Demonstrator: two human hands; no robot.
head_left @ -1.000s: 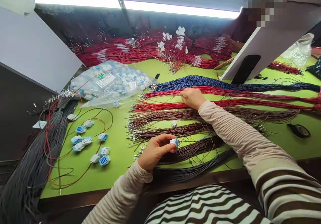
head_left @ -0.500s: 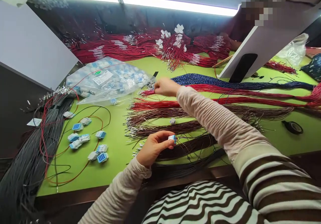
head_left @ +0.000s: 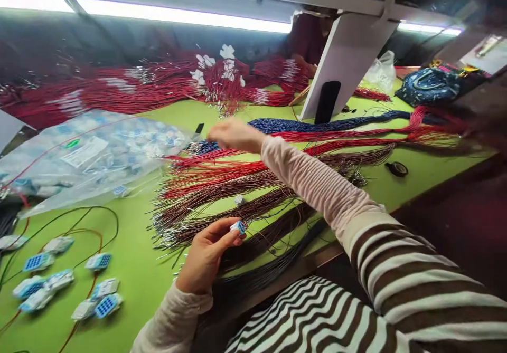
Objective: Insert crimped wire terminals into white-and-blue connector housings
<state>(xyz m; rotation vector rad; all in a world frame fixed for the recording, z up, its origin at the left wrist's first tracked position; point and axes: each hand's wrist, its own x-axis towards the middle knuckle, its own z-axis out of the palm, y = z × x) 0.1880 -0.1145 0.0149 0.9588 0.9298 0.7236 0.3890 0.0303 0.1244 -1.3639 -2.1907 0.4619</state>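
Between its thumb and fingers, my left hand [head_left: 204,255] pinches a small white-and-blue connector housing [head_left: 239,227], and thin wires trail from it to the right. My right hand [head_left: 235,134] reaches across to the metal-tipped ends of the blue wire bundle [head_left: 285,125]. Its fingers are bent together and slightly blurred; whatever lies in them is hidden. Just in front of that hand run red wires [head_left: 206,173], then brown wires [head_left: 198,205], fanned out with crimped tips to the left. A loose connector [head_left: 239,200] rests among the brown wires.
Several connectors [head_left: 106,305] lie at the left front near looped wires. A clear bag of connectors [head_left: 91,152] sits behind them. Red wire bundles [head_left: 158,92] line the back. A white post [head_left: 336,63] and black tape roll [head_left: 396,169] are to the right. A person is beyond the post.
The view has swung to the right, so the table contents appear farther left. My right hand has lifted slightly at the blue wire ends. My left hand keeps its connector.
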